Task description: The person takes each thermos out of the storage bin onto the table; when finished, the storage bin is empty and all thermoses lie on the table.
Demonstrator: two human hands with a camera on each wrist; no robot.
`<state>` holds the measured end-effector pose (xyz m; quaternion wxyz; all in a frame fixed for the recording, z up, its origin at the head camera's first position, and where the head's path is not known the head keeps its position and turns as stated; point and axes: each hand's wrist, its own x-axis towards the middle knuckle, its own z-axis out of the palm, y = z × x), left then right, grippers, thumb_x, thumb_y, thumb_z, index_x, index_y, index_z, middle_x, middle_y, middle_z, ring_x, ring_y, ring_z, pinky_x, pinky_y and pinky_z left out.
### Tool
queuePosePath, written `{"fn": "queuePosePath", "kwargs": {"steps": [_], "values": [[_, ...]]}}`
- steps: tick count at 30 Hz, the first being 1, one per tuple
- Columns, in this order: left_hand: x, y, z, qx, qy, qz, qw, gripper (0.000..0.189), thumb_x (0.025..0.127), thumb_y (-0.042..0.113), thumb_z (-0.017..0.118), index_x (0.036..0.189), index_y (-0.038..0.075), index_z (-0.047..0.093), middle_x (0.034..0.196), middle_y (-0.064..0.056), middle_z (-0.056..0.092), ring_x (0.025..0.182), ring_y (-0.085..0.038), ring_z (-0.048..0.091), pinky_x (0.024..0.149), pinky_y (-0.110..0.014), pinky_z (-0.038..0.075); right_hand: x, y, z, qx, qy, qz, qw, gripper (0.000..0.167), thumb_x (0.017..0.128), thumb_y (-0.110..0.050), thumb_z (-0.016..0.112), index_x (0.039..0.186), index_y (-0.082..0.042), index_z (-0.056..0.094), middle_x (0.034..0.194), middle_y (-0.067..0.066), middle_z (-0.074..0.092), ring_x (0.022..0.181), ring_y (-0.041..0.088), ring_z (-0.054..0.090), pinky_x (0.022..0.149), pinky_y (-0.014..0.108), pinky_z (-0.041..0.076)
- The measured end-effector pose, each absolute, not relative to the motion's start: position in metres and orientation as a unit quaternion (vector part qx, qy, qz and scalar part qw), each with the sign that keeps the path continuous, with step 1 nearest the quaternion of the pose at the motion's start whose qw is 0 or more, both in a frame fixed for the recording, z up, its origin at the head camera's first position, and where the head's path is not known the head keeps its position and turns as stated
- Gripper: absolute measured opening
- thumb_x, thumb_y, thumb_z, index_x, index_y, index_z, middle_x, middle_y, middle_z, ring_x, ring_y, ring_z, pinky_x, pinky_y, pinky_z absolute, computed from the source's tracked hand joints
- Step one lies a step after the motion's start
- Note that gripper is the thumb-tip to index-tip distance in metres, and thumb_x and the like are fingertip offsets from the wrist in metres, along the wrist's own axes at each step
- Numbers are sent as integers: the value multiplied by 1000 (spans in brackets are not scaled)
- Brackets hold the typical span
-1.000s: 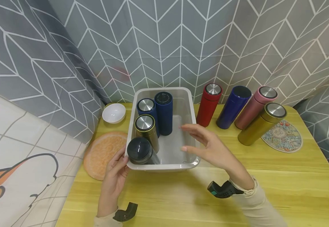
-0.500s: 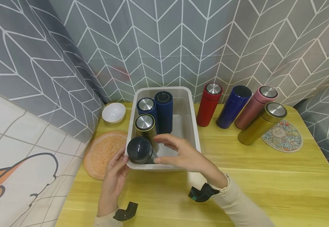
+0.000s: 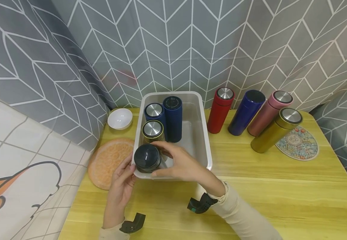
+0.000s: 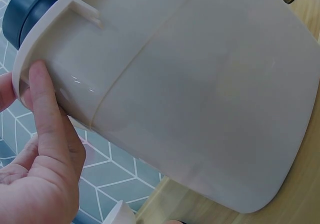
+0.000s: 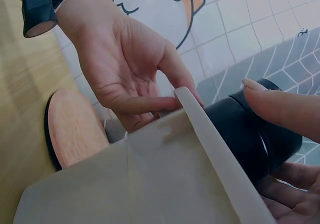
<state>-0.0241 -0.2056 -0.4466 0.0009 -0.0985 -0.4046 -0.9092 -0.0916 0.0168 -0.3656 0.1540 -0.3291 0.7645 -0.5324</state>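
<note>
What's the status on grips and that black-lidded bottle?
Left grip holds bin rim. Right grip curled round black-lidded bottle, near left corner. Gold-ringed bottle close behind it.

Bottles in and beside a bin (image 3: 208, 143) on a table (image 3: 281, 186)
The left hand (image 3: 122, 180) grips the bin's near left corner; the right hand (image 3: 182, 164) holds the black bottle (image 3: 147, 157) inside it. Behind stand a yellow-rimmed bottle (image 3: 153, 129) and two blue bottles (image 3: 174, 123). To the right: red bottle (image 3: 219, 113), violet bottle (image 3: 245, 115), pink bottle (image 3: 267, 115), gold bottle (image 3: 270, 133).
</note>
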Motion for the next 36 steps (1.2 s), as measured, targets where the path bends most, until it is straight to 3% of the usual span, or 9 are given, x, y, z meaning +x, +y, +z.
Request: {"fn": "queuePosePath", "kwargs": {"steps": [4, 12, 36], "values": [[-24, -206, -446, -96, -407, -908, 0, 45, 104, -7, 34, 138, 10, 58, 124, 1, 66, 105, -7, 69, 84, -14, 59, -91, 9, -363, -330, 766, -528, 157, 84, 73, -17, 91, 145, -13, 49, 142, 2, 59, 134, 18, 55, 117, 37, 45], [-24, -207, -446, -103, -407, -908, -2, 46, 104, -7, 33, 139, 9, 57, 125, 1, 67, 106, -7, 69, 84, -14, 59, -91, -1, -364, -328, 786, -503, 144, 82, 71, -21, 93, 142, -18, 52, 137, 1, 64, 128, 17, 59, 113, 44, 47], [-22, -207, -441, -72, -426, -902, 1, 45, 103, -8, 36, 139, 9, 58, 121, 1, 68, 104, -6, 69, 83, -14, 59, -93, 1, -367, -319, 783, -523, 109, 78, 64, -21, 96, 133, -13, 60, 125, 3, 70, 119, 17, 64, 108, 39, 52]]}}
